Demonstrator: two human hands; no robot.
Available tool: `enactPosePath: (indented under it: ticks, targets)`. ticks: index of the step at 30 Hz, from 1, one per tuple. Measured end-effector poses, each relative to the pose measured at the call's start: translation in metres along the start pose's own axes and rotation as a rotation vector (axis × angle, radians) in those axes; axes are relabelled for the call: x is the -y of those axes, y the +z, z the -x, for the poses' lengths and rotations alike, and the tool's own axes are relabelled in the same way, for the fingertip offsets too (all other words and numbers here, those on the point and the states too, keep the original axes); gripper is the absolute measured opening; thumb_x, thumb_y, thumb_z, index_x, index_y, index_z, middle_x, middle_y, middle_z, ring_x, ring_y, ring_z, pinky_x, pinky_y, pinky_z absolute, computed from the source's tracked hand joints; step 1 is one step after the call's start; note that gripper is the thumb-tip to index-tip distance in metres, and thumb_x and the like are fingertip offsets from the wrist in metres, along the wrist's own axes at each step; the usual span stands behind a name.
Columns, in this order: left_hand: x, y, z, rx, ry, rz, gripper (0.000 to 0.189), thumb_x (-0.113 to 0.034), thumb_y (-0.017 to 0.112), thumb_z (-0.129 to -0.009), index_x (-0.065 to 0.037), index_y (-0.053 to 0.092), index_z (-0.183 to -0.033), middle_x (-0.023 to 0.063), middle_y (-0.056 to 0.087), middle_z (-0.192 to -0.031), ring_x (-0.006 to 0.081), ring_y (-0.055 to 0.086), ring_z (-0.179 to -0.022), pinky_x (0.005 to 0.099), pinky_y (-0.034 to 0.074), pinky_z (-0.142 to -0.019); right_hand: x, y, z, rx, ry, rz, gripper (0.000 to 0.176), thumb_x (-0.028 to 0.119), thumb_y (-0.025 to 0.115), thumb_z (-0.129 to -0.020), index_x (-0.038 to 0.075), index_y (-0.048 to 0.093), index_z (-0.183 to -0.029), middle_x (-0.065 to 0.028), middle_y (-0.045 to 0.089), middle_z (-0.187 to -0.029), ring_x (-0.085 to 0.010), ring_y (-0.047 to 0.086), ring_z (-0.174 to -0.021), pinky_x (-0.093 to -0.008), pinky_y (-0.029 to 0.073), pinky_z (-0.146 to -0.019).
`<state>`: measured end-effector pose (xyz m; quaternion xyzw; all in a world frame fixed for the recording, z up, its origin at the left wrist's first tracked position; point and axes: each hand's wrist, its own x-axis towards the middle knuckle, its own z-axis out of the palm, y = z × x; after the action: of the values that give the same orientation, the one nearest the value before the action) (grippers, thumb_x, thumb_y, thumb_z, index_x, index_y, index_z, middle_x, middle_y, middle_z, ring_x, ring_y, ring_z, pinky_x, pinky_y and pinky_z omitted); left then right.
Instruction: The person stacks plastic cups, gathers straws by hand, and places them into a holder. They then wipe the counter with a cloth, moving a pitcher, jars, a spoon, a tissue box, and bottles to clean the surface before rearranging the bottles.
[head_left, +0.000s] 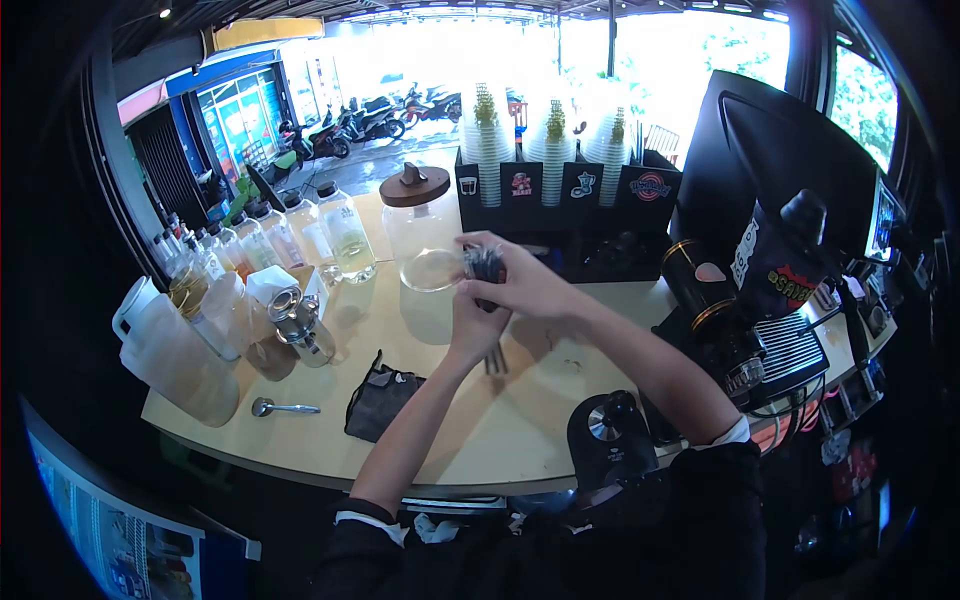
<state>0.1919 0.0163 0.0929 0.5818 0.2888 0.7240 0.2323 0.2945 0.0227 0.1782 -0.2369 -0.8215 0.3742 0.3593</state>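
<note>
Above the middle of the counter, both my hands are closed around a bundle of thin grey and dark sticks (496, 360); their exact kind is hard to make out. My left hand (476, 322) wraps the bundle from below. My right hand (535, 284) grips it higher up, beside the left. The lower ends poke out beneath my fingers, while the upper part is dark and partly covered. Just behind my hands stands a clear jar (420, 232) with a brown lid. A black mesh pouch (383, 402) lies on the counter near my left forearm.
Bottles (347, 240), a pitcher (180, 355) and a metal-topped jar (300, 318) crowd the left, near a small scoop (285, 408). A black cup holder (570, 235) stands behind. Right are a black machine (765, 150) and a black scale-like device (612, 440).
</note>
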Motion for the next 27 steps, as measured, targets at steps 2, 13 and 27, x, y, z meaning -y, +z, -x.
enactPosePath:
  ticks: [2,13,27]
  targets:
    - [0.006,-0.009,0.005,0.11,-0.165,0.049,0.017,-0.015,0.067,-0.083,-0.002,0.055,-0.081,0.0005,0.058,-0.067,0.0087,0.055,-0.058,0.0227,0.046,-0.054,0.008,0.008,0.0,0.055,0.032,-0.102,0.034,0.01,0.052,-0.092,-0.001,0.042,-0.122,-0.0071,0.062,-0.084,-0.0136,0.061,-0.083,-0.0283,0.048,-0.08]
    - [0.034,-0.02,0.026,0.354,-0.366,-0.094,0.035,-0.029,0.06,-0.09,-0.004,0.052,-0.067,-0.0018,0.047,-0.05,0.0063,0.045,-0.042,0.0242,0.035,-0.04,0.015,-0.011,-0.01,-0.124,-0.362,0.298,0.026,0.018,0.057,-0.089,0.0,0.059,-0.108,-0.0133,0.062,-0.087,-0.0156,0.06,-0.078,-0.0301,0.048,-0.071]
    - [0.017,-0.002,0.004,0.244,-0.342,0.125,0.028,-0.028,0.062,-0.087,-0.004,0.049,-0.095,0.0009,0.053,-0.068,0.0085,0.051,-0.053,0.023,0.041,-0.045,-0.002,0.005,0.002,-0.109,-0.038,-0.158,0.03,0.014,0.064,-0.085,0.0,0.054,-0.109,-0.0072,0.063,-0.081,-0.0118,0.062,-0.077,-0.0287,0.05,-0.076]
